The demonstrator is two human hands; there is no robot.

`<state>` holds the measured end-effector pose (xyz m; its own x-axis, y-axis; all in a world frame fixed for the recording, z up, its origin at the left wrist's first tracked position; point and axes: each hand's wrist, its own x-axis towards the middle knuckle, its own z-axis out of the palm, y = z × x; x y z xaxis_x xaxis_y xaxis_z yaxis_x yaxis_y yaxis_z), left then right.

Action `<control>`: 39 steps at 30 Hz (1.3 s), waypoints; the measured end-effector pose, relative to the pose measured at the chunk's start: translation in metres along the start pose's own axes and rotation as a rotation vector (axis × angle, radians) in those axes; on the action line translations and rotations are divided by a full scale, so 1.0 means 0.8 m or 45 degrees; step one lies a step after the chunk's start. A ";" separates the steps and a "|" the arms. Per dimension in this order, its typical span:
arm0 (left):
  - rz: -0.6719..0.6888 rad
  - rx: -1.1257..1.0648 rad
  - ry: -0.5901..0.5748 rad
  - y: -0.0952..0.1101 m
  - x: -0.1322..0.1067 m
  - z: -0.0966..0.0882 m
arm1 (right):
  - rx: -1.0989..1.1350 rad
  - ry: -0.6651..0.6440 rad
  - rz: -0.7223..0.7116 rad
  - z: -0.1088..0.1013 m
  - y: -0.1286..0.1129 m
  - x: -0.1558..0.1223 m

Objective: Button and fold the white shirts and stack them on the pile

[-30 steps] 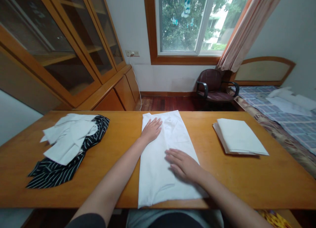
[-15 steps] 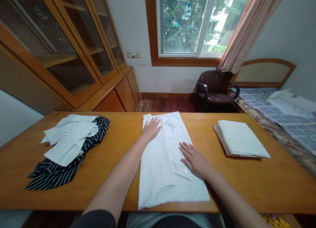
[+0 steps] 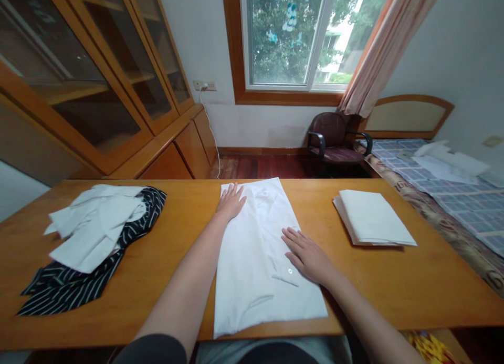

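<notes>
Your left hand (image 3: pixel 231 202) lies flat near the far left corner of the white garment (image 3: pixel 246 264), its fingers slightly fanned and pointing away from you. Your right hand (image 3: pixel 310 257) rests palm down at the garment's right side, fingers a little apart and thumb set off from them. The garment lies under and between your fingers, lengthwise on the wooden worktop (image 3: pixel 189 211), reaching close to the front edge.

Your palms hide the fabric beneath them, and your left forearm (image 3: pixel 181 285) covers part of its left side. Your right forearm (image 3: pixel 362 311) and dark left sleeve (image 3: pixel 155 351) run off the bottom. A yellow patterned item (image 3: pixel 431 348) below the worktop is cut off and hard to name. The glass-doored cabinet (image 3: pixel 157 141) leaves the view at upper left.

The garment is smooth and thin, folded into a long panel with soft creases; a small round button (image 3: pixel 290 271) shows beside your right hand. To your left, crumpled white cloth (image 3: pixel 98 217) overlaps black-and-white striped cloth (image 3: pixel 74 289). To your right sits a squarish white bundle (image 3: pixel 372 217) with layered edges.
</notes>
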<state>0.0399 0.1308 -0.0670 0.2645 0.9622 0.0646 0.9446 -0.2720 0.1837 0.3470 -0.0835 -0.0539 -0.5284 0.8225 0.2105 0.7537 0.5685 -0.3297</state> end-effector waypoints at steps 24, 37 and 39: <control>-0.011 -0.302 0.282 -0.064 -0.034 -0.019 | 0.102 0.249 0.136 -0.014 0.021 -0.005; -0.226 -0.458 0.493 -0.081 -0.117 -0.020 | 0.079 0.308 0.163 -0.007 0.023 -0.004; -0.265 -0.510 0.489 -0.075 -0.136 -0.021 | 0.081 0.312 0.168 -0.005 0.025 -0.004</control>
<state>-0.0492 0.0421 -0.0684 -0.0785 0.9429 0.3237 0.8022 -0.1330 0.5820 0.3655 -0.0748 -0.0576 -0.3111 0.8730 0.3755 0.7797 0.4604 -0.4243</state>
